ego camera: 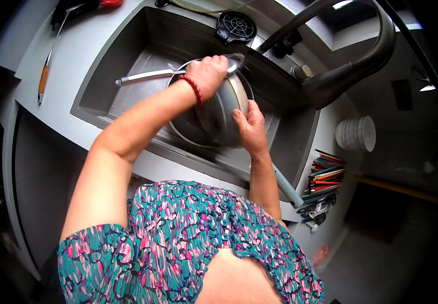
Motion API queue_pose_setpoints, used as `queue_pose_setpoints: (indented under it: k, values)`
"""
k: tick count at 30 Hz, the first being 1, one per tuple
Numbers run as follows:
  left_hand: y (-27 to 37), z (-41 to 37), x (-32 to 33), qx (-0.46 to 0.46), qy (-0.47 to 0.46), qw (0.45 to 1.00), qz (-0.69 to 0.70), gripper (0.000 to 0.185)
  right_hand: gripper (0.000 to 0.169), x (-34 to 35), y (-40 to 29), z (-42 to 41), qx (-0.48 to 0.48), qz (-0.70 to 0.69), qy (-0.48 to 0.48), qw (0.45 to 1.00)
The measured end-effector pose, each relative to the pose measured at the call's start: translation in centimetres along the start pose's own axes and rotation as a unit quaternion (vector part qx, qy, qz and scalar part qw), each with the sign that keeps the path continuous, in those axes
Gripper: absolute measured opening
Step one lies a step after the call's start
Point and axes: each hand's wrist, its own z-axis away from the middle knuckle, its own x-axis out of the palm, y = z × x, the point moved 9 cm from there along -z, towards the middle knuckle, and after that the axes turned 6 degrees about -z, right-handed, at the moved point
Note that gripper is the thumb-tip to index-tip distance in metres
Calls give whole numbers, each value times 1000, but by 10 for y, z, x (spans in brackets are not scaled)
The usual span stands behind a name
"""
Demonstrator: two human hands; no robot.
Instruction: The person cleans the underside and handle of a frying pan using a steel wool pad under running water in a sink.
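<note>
My left hand [207, 76], with a red bracelet at its wrist, is closed over a blurred, dark wiry scrubber [237, 59] at the pan's upper rim. From beside that hand a metal handle [144, 77] extends left; what it belongs to is partly hidden. My right hand [253, 129] grips the near right rim of a tilted pan [228, 102], thumb on top. A pale blue handle [289, 188] reaches past my right forearm over the sink edge, apparently the pan's. Beneath the pan sits a round metal vessel [174, 131], mostly covered.
The grey sink [101, 89] surrounds the work. A dark faucet [329, 83] arches over its right side, and a black cup rinser [238, 26] is at the back. Stacked bowls [355, 133] and many chopsticks [325, 174] lie right. A wooden-handled utensil [44, 81] rests on the left counter.
</note>
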Motion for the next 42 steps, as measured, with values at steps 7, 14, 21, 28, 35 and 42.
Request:
queue_pose_setpoints:
  k: [7, 14, 21, 28, 35, 42]
  values:
    - [76, 47, -46, 120, 185, 969, -115, 42, 19, -4, -20, -3, -95, 69, 33, 992]
    - [1, -4, -9, -16, 9, 998, -57, 17, 17, 2, -14, 1, -27, 78, 12, 997]
    - [44, 15, -30, 21, 106, 991, -72, 35, 15, -7, -13, 2, -39, 70, 33, 996]
    - [52, 32, -38, 25, 121, 983, -139, 39, 16, 3, -17, 4, -30, 130, 14, 991]
    - [10, 0, -8, -47, 43, 990, -123, 29, 12, 5, -19, 2, -32, 48, 30, 998]
    - [59, 25, -29, 35, 123, 985, -112, 43, 15, -4, -22, 1, -94, 133, 49, 985]
